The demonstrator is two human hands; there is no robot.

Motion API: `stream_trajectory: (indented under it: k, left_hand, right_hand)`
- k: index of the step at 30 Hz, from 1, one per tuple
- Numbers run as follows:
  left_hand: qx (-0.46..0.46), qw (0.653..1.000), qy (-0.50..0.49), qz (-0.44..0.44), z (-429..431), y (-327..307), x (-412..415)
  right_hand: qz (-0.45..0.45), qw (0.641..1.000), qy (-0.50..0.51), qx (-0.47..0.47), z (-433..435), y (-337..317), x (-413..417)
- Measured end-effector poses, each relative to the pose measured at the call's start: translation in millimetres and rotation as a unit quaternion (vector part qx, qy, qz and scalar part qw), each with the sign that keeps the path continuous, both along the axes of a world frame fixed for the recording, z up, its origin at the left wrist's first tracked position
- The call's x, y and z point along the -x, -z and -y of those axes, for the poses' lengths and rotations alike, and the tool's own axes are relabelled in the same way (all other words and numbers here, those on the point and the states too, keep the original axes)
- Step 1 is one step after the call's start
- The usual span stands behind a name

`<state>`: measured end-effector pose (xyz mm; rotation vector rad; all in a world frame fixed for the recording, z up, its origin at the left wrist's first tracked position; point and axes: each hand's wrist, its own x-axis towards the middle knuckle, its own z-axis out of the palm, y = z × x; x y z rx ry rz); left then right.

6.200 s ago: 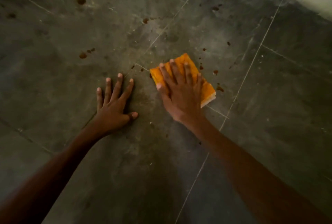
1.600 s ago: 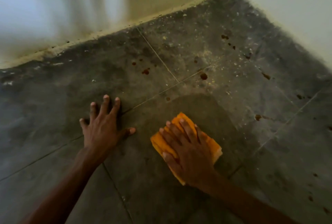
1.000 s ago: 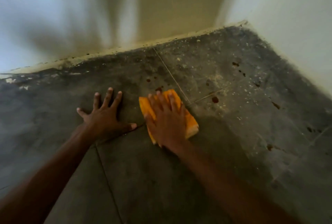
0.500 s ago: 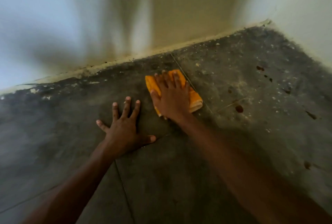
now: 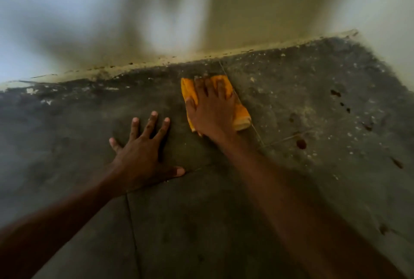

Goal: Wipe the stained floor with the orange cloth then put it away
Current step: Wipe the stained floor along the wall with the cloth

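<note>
The folded orange cloth [image 5: 240, 114] lies flat on the dark grey tiled floor [image 5: 201, 222], close to the base of the far wall. My right hand [image 5: 212, 110] presses down on it with straight, spread fingers and covers most of it. My left hand [image 5: 145, 153] rests flat on the floor to the left of the cloth, fingers splayed, holding nothing. Reddish-brown stains [image 5: 301, 143] dot the tiles to the right of the cloth.
A pale wall [image 5: 156, 21] runs along the back with a grimy yellowish skirting edge [image 5: 201, 58]. A second wall [image 5: 385, 10] closes the corner at the right. White specks and further dark spots [image 5: 335, 93] scatter over the right tiles.
My right hand has pushed the cloth farther forward, right up near the wall's base. My left hand has stayed planted on the floor. The head has moved closer to the corner.
</note>
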<state>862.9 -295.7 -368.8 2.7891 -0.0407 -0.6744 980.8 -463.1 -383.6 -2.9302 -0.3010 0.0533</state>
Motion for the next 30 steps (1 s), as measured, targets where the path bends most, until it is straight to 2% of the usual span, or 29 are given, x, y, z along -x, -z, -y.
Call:
stream_trajectory:
  k: [3, 8, 10, 13, 16, 18, 21, 26, 28, 30]
  left_hand:
    - [0.004, 1.000, -0.012, -0.004, 2, -8, 1]
    - [0.003, 1.000, -0.019, -0.001, 5, -9, 2]
    - [0.009, 1.000, -0.020, 0.008, 3, -7, 3]
    - [0.015, 0.999, -0.020, 0.020, 2, -8, 3]
    - [0.024, 0.999, -0.026, 0.034, 1, -7, 2]
    - [0.026, 0.999, -0.031, 0.029, 3, -10, 2]
    - [0.027, 0.999, -0.038, 0.022, 5, -15, 2]
    - [0.017, 0.999, -0.041, 0.007, 7, -14, -1]
    - [0.010, 0.999, -0.051, 0.016, 11, -15, 2]
    - [-0.004, 0.998, -0.061, 0.035, 24, -20, 10]
  right_hand:
    - [-0.017, 1.000, 0.022, -0.009, -6, 0, -24]
    - [0.032, 0.999, 0.006, -0.011, 23, 7, 90]
    - [0.034, 0.999, 0.018, -0.008, 31, 12, 104]
    - [0.034, 0.998, 0.051, -0.004, 26, 8, 42]
    - [-0.006, 1.000, 0.017, -0.009, 28, -1, -38]
    - [-0.007, 1.000, 0.000, 0.008, 32, -1, -51]
    - [0.016, 0.999, -0.042, 0.027, 40, 3, 0]
    - [0.010, 0.996, -0.085, 0.001, 86, 3, 152]
    - [0.010, 0.997, -0.071, 0.002, 94, 6, 163]
    - [0.019, 0.999, -0.043, 0.009, 85, 6, 126]
